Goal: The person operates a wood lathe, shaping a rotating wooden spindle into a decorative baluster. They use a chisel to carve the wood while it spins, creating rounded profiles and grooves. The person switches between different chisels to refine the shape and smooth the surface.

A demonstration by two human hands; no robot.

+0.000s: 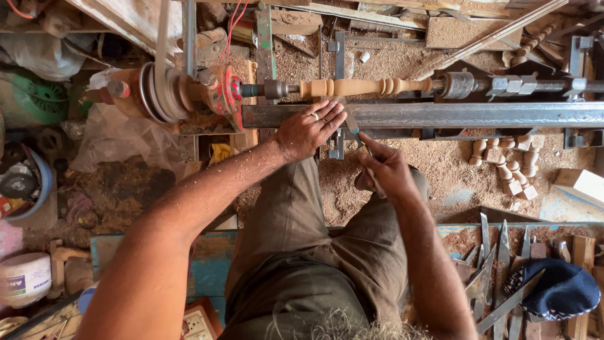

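Far left of the lathe rail (440,115), a white tub (24,278) stands low by the floor; its contents cannot be told. Above it a blue-rimmed bowl (39,189) holds dark round parts. Clear plastic bags (119,135) lie crumpled under the pulley (157,91), which sits at the rail's left end.

The left hand (309,129) lies flat on the rail, fingers spread a little, a ring on one, just below the spindle (365,86). The spindle, pale turned wood, is clamped lengthwise above the rail between the two lathe ends. The right hand (385,169) is below the rail, closed around the handle of a chisel (353,129), whose blade points up over the rail toward the spindle.

Right of the hands, small turned pegs (506,164) lie heaped in sawdust (453,164) under the rail. Lower right, a bench (547,226) carries a row of chisels (497,264) and a dark cap (557,288). Sawdust covers the floor; boards and offcuts crowd the far side.
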